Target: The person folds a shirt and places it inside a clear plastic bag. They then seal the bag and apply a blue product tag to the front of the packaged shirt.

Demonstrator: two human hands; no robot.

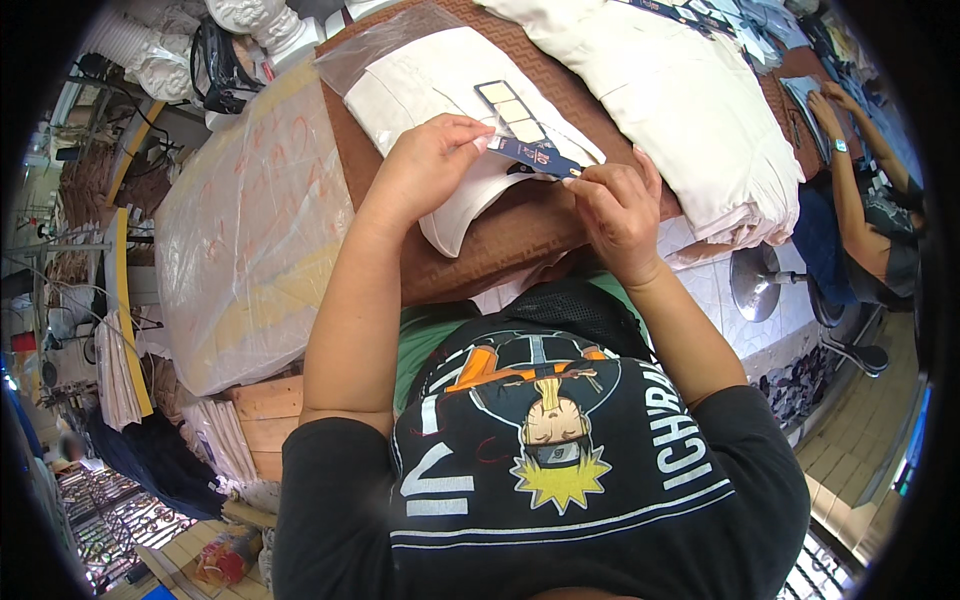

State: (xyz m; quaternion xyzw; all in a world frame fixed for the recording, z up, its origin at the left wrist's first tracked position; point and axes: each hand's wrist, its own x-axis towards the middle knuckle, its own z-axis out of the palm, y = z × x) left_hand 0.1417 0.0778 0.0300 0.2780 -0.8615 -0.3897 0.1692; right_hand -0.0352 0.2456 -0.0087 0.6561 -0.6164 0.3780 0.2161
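A dark blue hang tag (545, 158) is stretched between my two hands. My left hand (425, 170) pinches its left end between thumb and fingertips. At the tag's narrow right end, my right hand (622, 205) has its thumb and index finger closed, with the other fingers curled. Directly beneath lies a folded off-white garment (415, 85), probably trousers, with one corner drooping toward me. A dark-edged card with cream panels (510, 110) rests on it, just beyond the tag. Clear plastic (375, 45) shows under the garment's far left edge.
A brown patterned cloth (350, 160) covers the table. To the right is a large pile of off-white garments (660, 120); to the left, a big plastic-wrapped bundle (250, 240). A black bag (222, 70) sits far left. Another person's arms (850, 190) work over blue garments at right, near a metal stool (757, 283).
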